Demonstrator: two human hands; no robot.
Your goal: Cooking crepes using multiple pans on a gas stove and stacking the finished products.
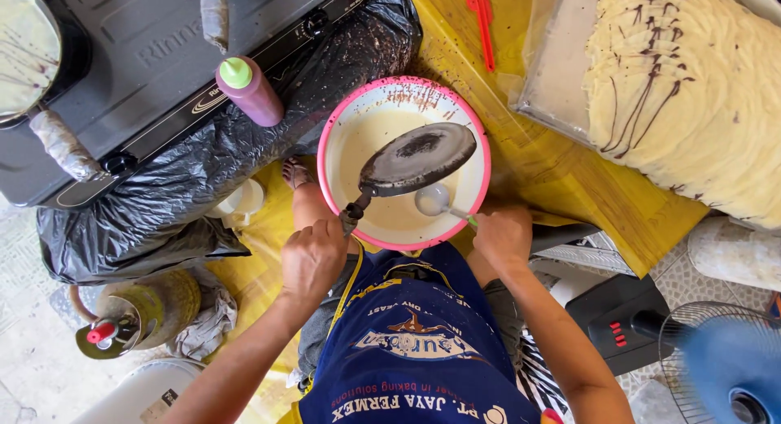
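My left hand [313, 257] grips the handle of a small round dark pan [419, 157], held level over a pink-rimmed bowl [404, 86] of pale batter. My right hand [504, 237] holds a ladle [433, 199] by its green-tipped handle; the ladle's cup sits just under the pan's near edge, above the batter. The pan's surface is dark with a rough patch at its middle. Both forearms reach forward over a blue apron [415, 343].
A black gas stove [163, 74] on black plastic sheeting stands at the left, with a second pan [24, 50] and a purple squeeze bottle [250, 90]. A heap of thin pale crepes [691, 98] lies at right. A gas cylinder [138, 314] and a fan [724, 359] stand on the floor.
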